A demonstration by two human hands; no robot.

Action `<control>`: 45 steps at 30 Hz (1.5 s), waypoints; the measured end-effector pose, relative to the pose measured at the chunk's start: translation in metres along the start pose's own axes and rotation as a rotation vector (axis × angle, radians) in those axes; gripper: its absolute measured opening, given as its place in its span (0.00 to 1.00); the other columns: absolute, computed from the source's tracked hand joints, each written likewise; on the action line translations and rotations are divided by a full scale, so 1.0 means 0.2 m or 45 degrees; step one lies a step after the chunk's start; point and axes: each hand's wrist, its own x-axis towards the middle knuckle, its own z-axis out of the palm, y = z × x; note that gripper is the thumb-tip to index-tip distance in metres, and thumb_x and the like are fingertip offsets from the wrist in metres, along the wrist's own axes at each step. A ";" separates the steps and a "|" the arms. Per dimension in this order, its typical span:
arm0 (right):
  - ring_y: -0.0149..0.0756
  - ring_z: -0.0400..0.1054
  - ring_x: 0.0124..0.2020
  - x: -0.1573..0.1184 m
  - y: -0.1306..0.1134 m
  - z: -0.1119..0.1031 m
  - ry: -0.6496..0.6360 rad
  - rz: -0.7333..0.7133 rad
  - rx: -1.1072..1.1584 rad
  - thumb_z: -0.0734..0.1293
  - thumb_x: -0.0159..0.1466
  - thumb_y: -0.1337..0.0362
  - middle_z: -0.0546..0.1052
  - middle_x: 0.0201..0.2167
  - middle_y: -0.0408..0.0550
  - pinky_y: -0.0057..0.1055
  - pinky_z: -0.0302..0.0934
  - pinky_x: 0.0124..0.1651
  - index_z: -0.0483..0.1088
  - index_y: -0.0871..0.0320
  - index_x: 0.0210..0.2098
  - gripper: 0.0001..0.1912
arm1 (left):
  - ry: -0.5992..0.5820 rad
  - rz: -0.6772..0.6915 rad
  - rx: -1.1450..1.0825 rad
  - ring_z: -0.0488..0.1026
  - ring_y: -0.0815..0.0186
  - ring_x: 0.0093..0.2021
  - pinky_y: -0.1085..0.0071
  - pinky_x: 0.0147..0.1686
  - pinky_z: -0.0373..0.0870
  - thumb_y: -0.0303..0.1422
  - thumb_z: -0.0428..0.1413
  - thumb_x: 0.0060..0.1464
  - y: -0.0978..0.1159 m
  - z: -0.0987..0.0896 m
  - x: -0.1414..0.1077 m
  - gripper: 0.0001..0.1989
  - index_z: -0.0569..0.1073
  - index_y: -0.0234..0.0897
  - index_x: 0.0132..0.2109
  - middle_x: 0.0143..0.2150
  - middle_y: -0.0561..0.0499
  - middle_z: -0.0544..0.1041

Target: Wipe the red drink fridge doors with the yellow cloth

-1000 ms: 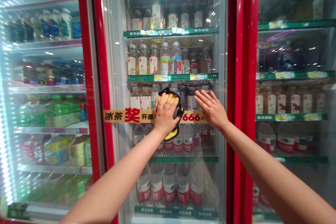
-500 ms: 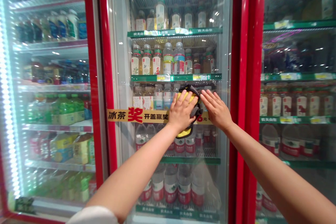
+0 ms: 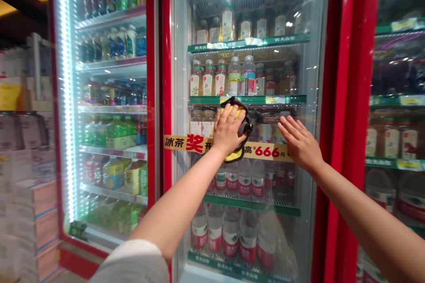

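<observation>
My left hand (image 3: 228, 131) presses a yellow cleaning cloth with dark edging (image 3: 235, 155) flat against the glass door (image 3: 245, 234) of a drinks fridge. Its fingers stretch over the cloth, which partly covers a tan promotional strip (image 3: 265, 151) with black and red lettering. To the right, my right hand (image 3: 300, 143) holds nothing and has its fingers extended. It is at or close to the glass by the strip's right end; contact is hard to tell. Behind the glass stand several bottles (image 3: 248, 76) on green-edged shelves (image 3: 282, 99).
A red door frame (image 3: 348, 124) lies right of my right hand, with another fridge beyond it. On the left stands a lit fridge (image 3: 113, 109) full of drinks. Stacked cartons (image 3: 44, 230) line the far left.
The view has swung left, bringing the cartons into sight. My left hand has slid the cloth leftward over the glass, uncovering the red numbers. The gap between my hands is wider.
</observation>
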 end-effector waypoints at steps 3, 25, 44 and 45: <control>0.45 0.52 0.74 0.00 0.00 -0.01 -0.004 -0.002 -0.027 0.57 0.69 0.74 0.61 0.71 0.53 0.52 0.55 0.72 0.50 0.52 0.74 0.35 | 0.000 -0.033 0.050 0.49 0.47 0.76 0.44 0.74 0.41 0.40 0.59 0.60 -0.21 -0.06 -0.07 0.33 0.64 0.39 0.70 0.74 0.41 0.60; 0.48 0.53 0.73 -0.01 -0.05 0.00 0.062 0.001 -0.041 0.59 0.68 0.78 0.59 0.72 0.51 0.54 0.56 0.72 0.43 0.48 0.76 0.42 | 0.228 -0.627 0.162 0.42 0.47 0.78 0.45 0.74 0.40 0.41 0.52 0.63 -0.58 -0.09 -0.44 0.31 0.63 0.35 0.70 0.75 0.38 0.56; 0.43 0.50 0.74 0.02 -0.04 0.02 0.051 0.059 0.004 0.56 0.70 0.76 0.61 0.71 0.52 0.54 0.55 0.72 0.45 0.50 0.75 0.38 | 0.009 0.023 0.034 0.47 0.41 0.76 0.39 0.73 0.42 0.44 0.65 0.54 0.24 0.09 -0.03 0.41 0.62 0.37 0.71 0.75 0.38 0.57; 0.43 0.50 0.74 0.02 -0.04 0.02 0.047 0.062 0.009 0.56 0.70 0.76 0.61 0.71 0.52 0.54 0.55 0.72 0.46 0.50 0.75 0.37 | -0.003 0.093 0.028 0.47 0.41 0.76 0.39 0.73 0.43 0.44 0.65 0.54 0.27 0.10 -0.04 0.41 0.63 0.37 0.70 0.75 0.38 0.58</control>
